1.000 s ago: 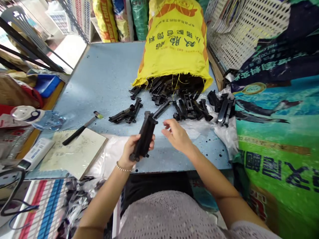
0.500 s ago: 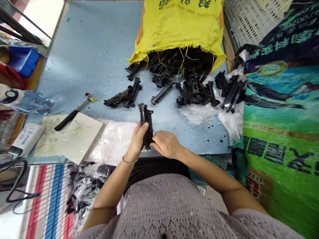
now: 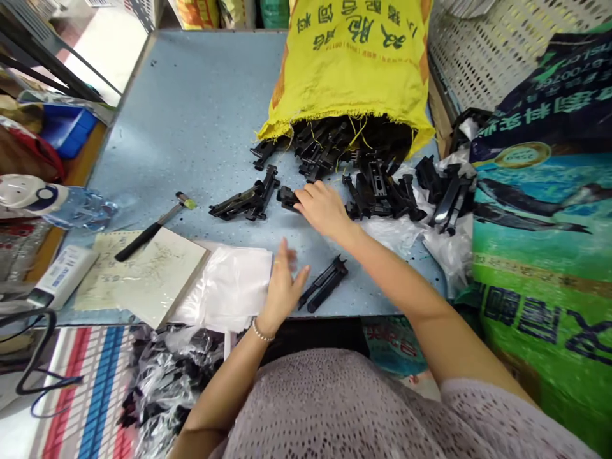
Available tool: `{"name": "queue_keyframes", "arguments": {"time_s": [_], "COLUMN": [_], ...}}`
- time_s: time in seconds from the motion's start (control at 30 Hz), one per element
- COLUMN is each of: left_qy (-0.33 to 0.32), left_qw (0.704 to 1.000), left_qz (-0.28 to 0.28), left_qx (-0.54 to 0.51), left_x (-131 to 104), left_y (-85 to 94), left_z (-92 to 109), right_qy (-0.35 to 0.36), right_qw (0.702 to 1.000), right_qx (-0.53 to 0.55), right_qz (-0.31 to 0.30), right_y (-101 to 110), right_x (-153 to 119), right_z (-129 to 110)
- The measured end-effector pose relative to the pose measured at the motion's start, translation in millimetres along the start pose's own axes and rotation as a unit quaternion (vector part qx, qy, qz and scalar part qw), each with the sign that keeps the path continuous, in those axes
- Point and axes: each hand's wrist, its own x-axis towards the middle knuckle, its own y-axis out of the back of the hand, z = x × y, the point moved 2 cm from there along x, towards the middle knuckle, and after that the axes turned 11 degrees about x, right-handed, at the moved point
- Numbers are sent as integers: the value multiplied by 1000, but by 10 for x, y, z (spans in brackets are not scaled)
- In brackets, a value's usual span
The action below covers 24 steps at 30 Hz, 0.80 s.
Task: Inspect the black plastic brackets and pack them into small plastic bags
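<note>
mauve-grey openwork top [image 3: 325, 408] | short sleeves [image 3: 482, 398] | pale beaded bracelet [image 3: 261, 332] | left wrist [image 3: 269, 319]

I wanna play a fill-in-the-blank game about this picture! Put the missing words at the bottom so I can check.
1. The big bag with its open mouth toward the person is mostly coloured ____.
2. The left hand has a beaded ____ around its wrist.
3. The right hand grips a part whose colour is ____.
4. The long-handled tool resting partly on paper is a ____.

Missing words: yellow; bracelet; black; hammer.
</note>
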Motion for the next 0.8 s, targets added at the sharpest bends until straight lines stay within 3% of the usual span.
{"name": "queue_keyframes", "arguments": {"time_s": [0.07, 0.13, 0.2, 0.27, 0.33, 0.37, 0.5, 0.6, 0.7, 0.8], "left_qy": [-21, 0, 52, 92, 111, 117, 155, 159, 123, 93], "left_qw": [991, 978, 961, 932, 903, 895, 905, 919, 951, 989], "left_qz": [95, 121, 69, -24, -95, -105, -38, -4, -3, -45], "left_qx": [-93, -171, -264, -351, -405, -417, -395, -361, -283, -102], "left_x": [149, 257, 293, 259, 192, 162, 143, 227, 320, 328], "left_y": [173, 350, 475, 521, 498, 472, 382, 411, 465, 427], "left_z": [-1, 7, 27, 69, 124, 147, 151, 71, -7, -26], "right_qy": [18, 50, 48, 15, -34, -60, -125, -57, 40, 15], "right_qw": [994, 967, 946, 955, 972, 976, 967, 968, 978, 986], "right_qx": [109, 248, 313, 281, 221, 202, 222, 242, 191, 160], "right_qz": [25, 24, 61, 95, 79, 61, 13, -43, -74, -51], "right_y": [57, 92, 100, 62, -10, -46, -109, -154, -244, -204], "right_x": [-239, -482, -624, -631, -539, -482, -444, -737, -1095, -1179], "right_z": [-316, -538, -588, -504, -370, -307, -215, -386, -560, -421]}}
